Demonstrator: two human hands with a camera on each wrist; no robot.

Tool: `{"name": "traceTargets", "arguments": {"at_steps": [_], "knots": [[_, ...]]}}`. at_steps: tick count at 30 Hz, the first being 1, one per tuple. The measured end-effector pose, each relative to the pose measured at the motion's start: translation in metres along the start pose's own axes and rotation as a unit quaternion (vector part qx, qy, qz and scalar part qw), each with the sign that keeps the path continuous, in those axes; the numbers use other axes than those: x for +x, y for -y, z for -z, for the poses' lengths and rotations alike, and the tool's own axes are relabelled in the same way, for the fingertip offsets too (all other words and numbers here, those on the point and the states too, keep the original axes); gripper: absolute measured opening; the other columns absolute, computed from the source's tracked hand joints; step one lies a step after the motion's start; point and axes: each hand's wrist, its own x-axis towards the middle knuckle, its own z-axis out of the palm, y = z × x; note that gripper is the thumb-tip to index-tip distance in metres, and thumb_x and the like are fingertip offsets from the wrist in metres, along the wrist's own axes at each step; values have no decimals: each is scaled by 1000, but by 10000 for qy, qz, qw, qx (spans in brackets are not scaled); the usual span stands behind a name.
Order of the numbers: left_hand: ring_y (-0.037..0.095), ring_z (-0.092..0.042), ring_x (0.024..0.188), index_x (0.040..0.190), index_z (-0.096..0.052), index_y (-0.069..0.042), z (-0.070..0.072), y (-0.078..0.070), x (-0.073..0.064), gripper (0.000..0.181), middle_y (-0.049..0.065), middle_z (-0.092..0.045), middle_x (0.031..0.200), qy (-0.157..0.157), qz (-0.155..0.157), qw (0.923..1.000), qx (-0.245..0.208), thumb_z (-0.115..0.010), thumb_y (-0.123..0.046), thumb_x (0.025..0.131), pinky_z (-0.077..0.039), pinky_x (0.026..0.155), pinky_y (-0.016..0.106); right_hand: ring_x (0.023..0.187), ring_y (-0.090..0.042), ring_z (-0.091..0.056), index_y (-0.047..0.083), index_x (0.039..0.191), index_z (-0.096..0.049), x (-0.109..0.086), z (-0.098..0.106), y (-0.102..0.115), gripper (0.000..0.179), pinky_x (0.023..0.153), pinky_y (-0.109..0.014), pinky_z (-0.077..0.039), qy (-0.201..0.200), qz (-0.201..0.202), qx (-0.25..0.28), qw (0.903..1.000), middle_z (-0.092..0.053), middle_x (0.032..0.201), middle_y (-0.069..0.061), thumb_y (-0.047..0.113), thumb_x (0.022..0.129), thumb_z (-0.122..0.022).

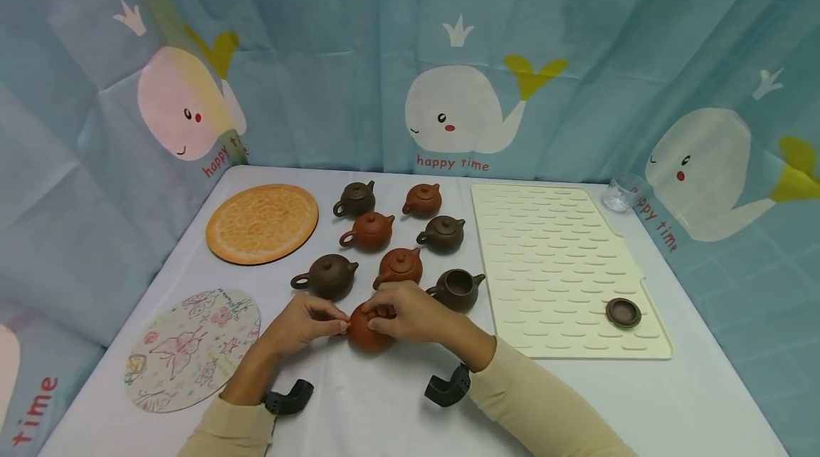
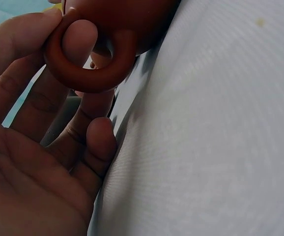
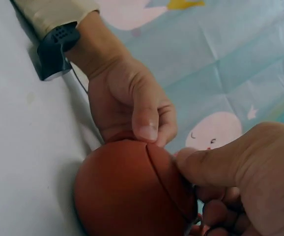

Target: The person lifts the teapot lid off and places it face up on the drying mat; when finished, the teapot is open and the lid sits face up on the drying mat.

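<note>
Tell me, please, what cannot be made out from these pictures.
Head view: the spout of the held red teapot, hidden behind the right hand.
Right wrist view: the knob of the lid, covered by the right hand.
Left wrist view: most of the held red teapot's body, cut off by the top edge.
Head view: whether the clear glass holds anything, too small and see-through.

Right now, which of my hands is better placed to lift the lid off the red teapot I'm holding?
Probably your right hand: it reaches over the red teapot and touches the lid, while your left hand grips the handle and could steady things.
</note>
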Motion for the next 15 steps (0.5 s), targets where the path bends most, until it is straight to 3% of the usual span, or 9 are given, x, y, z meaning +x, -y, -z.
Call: {"name": "traceTargets", "arguments": {"at_steps": [5,15], "knots": [[16,-67,79,92,-73,6,0,3,0,9,13,-71,87,-21,-18,10000,-60,-70,2,85,-54,69,29,71,-5,-51,9,98,-73,-1,0,0,12,62,-15,-41,-255,150,-89,9995,-60,84,6,13,87,-74],[17,-68,80,92,-73,7,-1,5,0,9,13,-71,87,-28,-75,9999,-144,-70,3,85,-54,70,29,73,-5,-55,8,99,-70,-16,-5,-10,11,64,-23,-47,-1023,-242,963,9898,-64,84,7,14,90,-71]]}}
